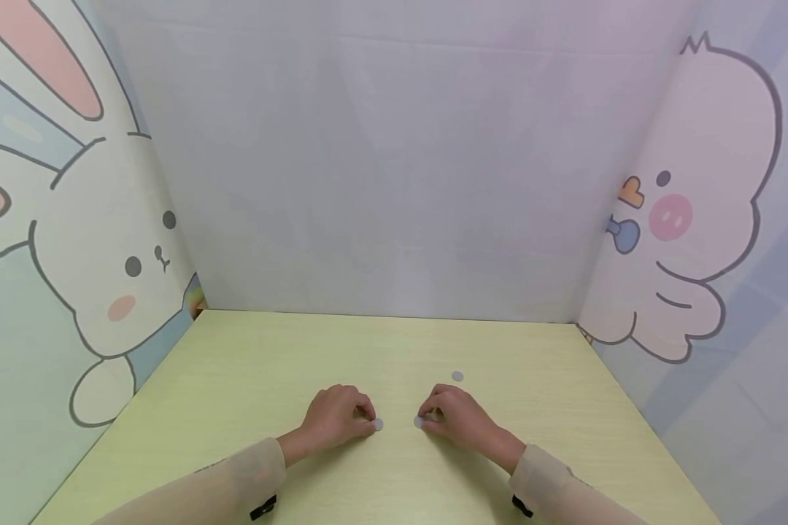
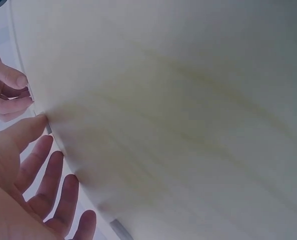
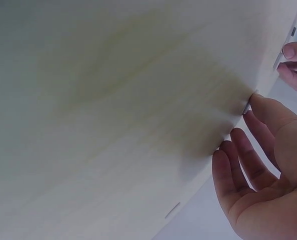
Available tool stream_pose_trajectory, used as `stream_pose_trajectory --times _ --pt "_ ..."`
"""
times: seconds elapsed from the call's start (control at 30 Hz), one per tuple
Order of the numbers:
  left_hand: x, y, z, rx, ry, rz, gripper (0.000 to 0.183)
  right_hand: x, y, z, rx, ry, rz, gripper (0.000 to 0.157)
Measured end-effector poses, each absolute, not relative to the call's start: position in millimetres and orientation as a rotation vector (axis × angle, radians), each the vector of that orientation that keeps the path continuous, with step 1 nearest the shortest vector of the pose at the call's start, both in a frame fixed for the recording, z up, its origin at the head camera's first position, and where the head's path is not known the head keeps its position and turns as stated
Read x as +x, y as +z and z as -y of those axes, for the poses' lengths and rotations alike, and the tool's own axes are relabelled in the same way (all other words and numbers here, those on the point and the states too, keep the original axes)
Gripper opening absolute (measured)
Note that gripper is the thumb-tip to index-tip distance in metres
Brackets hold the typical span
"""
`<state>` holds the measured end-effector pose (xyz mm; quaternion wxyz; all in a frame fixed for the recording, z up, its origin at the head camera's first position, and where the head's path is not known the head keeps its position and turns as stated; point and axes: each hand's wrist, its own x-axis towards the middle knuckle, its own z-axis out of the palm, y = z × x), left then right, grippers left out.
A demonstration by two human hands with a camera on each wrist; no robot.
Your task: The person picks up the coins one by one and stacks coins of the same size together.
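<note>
Near the middle of the table, my left hand (image 1: 338, 414) pinches a small, coin-like grey disc (image 1: 378, 424) between thumb and index finger. In the left wrist view that disc (image 2: 49, 128) is seen edge-on at the thumb tip, the other fingers fanned out, bent, close to the tabletop. A short gap to the right, my right hand (image 1: 458, 417) pinches a second such disc (image 1: 419, 422) by its thumb and fingertip. The right wrist view shows this disc (image 3: 247, 107) as a thin edge beneath the thumb. A third grey disc (image 1: 457, 376) lies flat beyond the right hand.
The pale wooden table (image 1: 269, 350) runs back to a plain light curtain (image 1: 381, 182). Side curtains carry a cartoon rabbit (image 1: 105, 255) at the left and a cartoon chick (image 1: 702, 146) at the right. Loose beige sleeves (image 1: 236, 474) cover both forearms.
</note>
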<state>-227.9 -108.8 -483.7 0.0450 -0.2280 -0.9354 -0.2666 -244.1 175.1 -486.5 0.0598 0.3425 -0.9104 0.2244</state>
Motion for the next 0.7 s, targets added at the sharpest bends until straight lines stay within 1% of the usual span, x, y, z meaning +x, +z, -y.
stream_pose_trajectory --times 0.37,0.7 --pt "-229.8 -480.1 106.9 -0.665 -0.802 2.884 0.017 -243.7 -486.1 -174.8 1.031 0.692 2.752 0.010" --pt "-236.0 -474.5 86.3 -0.728 -0.731 2.866 0.018 -247.3 -488.9 -176.3 0.959 0.818 2.816 0.008"
